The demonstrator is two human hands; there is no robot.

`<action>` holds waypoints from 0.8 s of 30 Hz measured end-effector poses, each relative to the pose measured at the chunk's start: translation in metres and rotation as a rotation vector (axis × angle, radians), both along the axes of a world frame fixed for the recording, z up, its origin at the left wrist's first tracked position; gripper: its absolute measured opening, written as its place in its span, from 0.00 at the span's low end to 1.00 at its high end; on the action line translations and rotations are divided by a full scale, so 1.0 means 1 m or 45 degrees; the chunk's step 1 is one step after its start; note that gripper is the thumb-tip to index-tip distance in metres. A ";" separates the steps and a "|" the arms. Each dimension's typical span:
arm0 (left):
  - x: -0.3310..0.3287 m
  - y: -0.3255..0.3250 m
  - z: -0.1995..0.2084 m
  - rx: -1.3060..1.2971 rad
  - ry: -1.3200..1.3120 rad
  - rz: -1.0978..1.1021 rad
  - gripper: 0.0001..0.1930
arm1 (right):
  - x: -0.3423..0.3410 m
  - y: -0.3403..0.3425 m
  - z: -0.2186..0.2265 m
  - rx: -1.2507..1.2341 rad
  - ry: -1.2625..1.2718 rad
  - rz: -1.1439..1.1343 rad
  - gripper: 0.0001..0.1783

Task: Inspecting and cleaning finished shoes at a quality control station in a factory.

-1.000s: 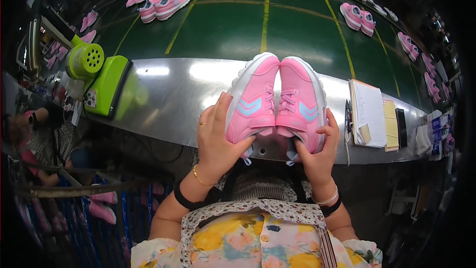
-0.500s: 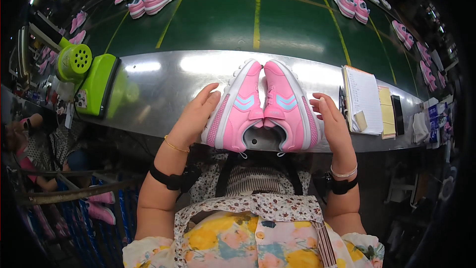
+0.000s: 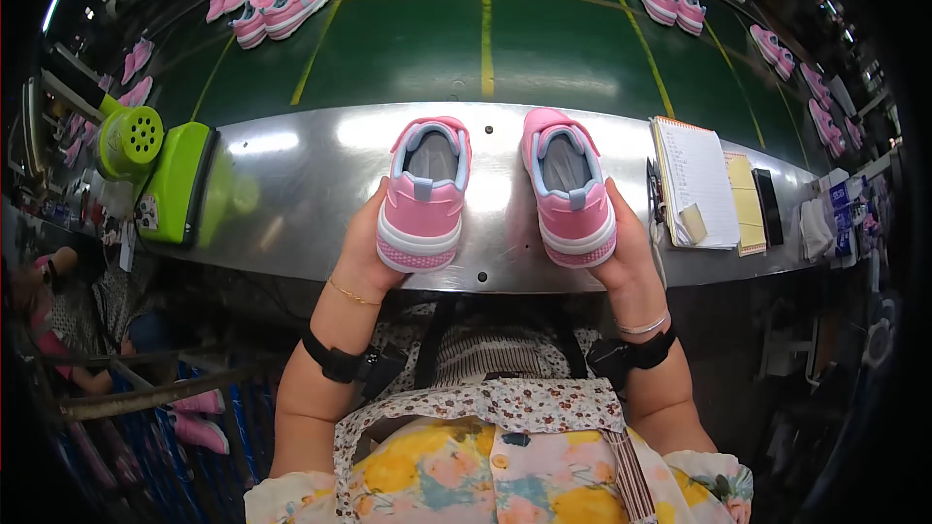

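Two pink sneakers with white soles and light blue lining are held apart over the metal table [image 3: 291,233], heels toward me and openings facing up. My left hand [image 3: 367,250] is closed on the left sneaker [image 3: 424,209], gripping it from its outer side. Around the outer side of the right sneaker [image 3: 575,204] my right hand [image 3: 626,247] is closed in the same way. Most of the fingers of both hands are hidden behind the shoes.
Beyond the table runs a green belt [image 3: 544,49] with yellow lines, carrying several pairs of pink sneakers [image 3: 670,5]. A bright green machine [image 3: 175,184] stands at the left. A notebook [image 3: 699,184], a yellow pad [image 3: 746,204] and a dark flat object [image 3: 768,206] lie at the right.
Both hands have closed on the sneakers, which earlier lay on their sides with the toes together. The shoes are now turned upright and moved apart.
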State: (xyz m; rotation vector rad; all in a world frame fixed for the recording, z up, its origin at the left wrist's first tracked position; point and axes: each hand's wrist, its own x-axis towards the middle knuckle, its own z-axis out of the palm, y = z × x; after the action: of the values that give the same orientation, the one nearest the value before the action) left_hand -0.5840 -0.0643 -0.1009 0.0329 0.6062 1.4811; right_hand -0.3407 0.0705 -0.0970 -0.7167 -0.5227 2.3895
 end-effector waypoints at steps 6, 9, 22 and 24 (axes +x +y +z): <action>0.036 0.017 0.001 -0.031 -0.125 0.262 0.21 | -0.021 -0.017 0.009 -0.260 0.128 -0.125 0.22; 0.042 0.021 0.004 -0.021 -0.132 0.281 0.20 | -0.027 -0.021 0.008 -0.272 0.135 -0.116 0.22; 0.052 0.024 0.011 0.035 -0.085 0.222 0.24 | -0.030 -0.027 0.005 -0.276 0.174 -0.087 0.24; 0.052 0.024 0.011 0.033 -0.080 0.227 0.24 | -0.030 -0.026 0.001 -0.285 0.172 -0.080 0.25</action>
State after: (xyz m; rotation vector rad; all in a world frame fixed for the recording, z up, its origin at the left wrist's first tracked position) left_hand -0.5318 -0.0404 -0.0900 -0.0483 0.5502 1.6565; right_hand -0.3705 0.0441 -0.0956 -0.6494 -0.1754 2.4400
